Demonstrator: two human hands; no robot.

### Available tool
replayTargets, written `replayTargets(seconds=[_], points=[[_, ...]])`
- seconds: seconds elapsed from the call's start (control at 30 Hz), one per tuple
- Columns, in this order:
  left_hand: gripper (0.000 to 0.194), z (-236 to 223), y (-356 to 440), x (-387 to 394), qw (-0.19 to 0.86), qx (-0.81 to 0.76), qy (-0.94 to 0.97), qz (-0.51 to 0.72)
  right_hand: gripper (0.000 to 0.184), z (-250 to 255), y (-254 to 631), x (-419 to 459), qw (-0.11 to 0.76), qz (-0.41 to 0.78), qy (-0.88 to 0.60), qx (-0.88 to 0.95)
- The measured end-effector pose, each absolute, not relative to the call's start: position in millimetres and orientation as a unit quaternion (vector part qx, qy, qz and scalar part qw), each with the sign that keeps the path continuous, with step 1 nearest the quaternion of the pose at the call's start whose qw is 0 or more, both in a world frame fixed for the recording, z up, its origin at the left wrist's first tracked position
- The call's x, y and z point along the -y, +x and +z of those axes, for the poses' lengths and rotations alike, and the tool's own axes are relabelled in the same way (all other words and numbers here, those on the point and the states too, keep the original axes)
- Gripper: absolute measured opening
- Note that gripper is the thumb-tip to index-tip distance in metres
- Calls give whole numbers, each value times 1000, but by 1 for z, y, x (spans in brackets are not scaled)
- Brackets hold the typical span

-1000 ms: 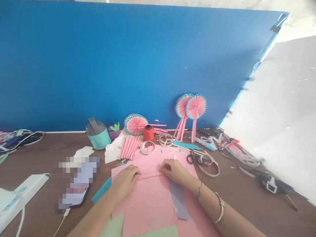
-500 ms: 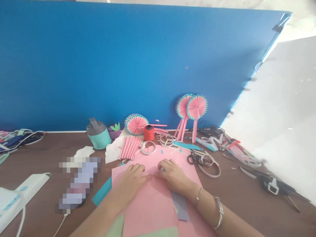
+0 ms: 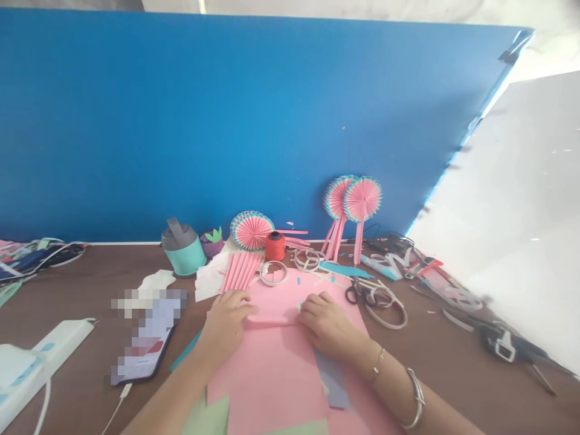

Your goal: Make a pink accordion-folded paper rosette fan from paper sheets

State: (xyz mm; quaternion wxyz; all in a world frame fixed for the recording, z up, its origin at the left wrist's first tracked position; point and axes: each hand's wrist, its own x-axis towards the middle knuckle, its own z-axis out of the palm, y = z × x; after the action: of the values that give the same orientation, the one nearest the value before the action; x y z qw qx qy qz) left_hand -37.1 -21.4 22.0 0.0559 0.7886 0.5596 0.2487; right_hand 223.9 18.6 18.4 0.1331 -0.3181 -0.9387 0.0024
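A sheet of pink paper (image 3: 272,368) lies in front of me, with a narrow raised fold running across its far edge between my hands. My left hand (image 3: 228,323) grips the left end of this fold, fingers curled over it. At the right end, my right hand (image 3: 325,325) pinches the same fold with bent fingers. Beneath are more pink paper, a grey-violet strip (image 3: 333,380) and pale green paper (image 3: 206,417). Beyond my left hand rests a pleated pink paper piece (image 3: 240,270).
At the back stand a red thread spool (image 3: 274,248), a tape roll (image 3: 273,273), pleated paper fans (image 3: 362,199) and a teal cup (image 3: 183,254). Scissors (image 3: 362,296) lie right, near a glue gun (image 3: 502,344). A phone (image 3: 154,344) and power strip (image 3: 49,350) lie left. A blue partition (image 3: 203,121) rises behind.
My hands have moved apart, the left one outward to the left and the right one slightly right. The fold in the pink paper now shows between them.
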Motion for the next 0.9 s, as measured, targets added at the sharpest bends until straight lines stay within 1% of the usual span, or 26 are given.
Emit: replayTargets(seconds=[0.07, 0.13, 0.2, 0.27, 0.3, 0.37, 0.4, 0.47, 0.57, 0.63, 0.7, 0.8, 0.83, 0.9], points=[[44, 20, -35, 23, 36, -576, 732, 361, 23, 18, 223, -19, 178, 7, -323, 929], [31, 21, -29, 26, 70, -580, 692, 423, 22, 17, 223, -20, 247, 17, -333, 910], [23, 23, -20, 30, 178, -580, 675, 421, 20, 16, 221, -18, 309, 24, -338, 888], [24, 24, -9, 32, 311, -580, 644, 389, 18, 16, 217, -13, 338, 23, -331, 881], [27, 24, -3, 33, 357, -575, 625, 389, 18, 16, 215, -10, 341, 20, -319, 884], [30, 25, 6, 34, 414, -544, 611, 399, 19, 18, 211, -5, 328, 9, -290, 899], [30, 25, 9, 34, 417, -543, 602, 411, 20, 19, 209, -2, 318, 3, -277, 907], [28, 24, 12, 34, 391, -558, 587, 437, 21, 22, 206, 1, 292, -2, -254, 922], [24, 23, 8, 34, 301, -603, 580, 458, 22, 24, 206, 2, 268, -1, -225, 937], [18, 23, 3, 34, 208, -627, 601, 451, 23, 25, 208, 3, 280, -13, -219, 935], [16, 22, -3, 33, 93, -629, 645, 423, 26, 23, 210, 6, 321, -54, -230, 917], [26, 21, -9, 32, -42, -585, 727, 358, 33, 19, 212, 9, 384, -139, -259, 875], [28, 21, -10, 32, -67, -566, 749, 339, 35, 18, 212, 8, 386, -159, -267, 868], [30, 19, -11, 31, -88, -530, 784, 312, 36, 16, 210, 6, 359, -175, -281, 873]])
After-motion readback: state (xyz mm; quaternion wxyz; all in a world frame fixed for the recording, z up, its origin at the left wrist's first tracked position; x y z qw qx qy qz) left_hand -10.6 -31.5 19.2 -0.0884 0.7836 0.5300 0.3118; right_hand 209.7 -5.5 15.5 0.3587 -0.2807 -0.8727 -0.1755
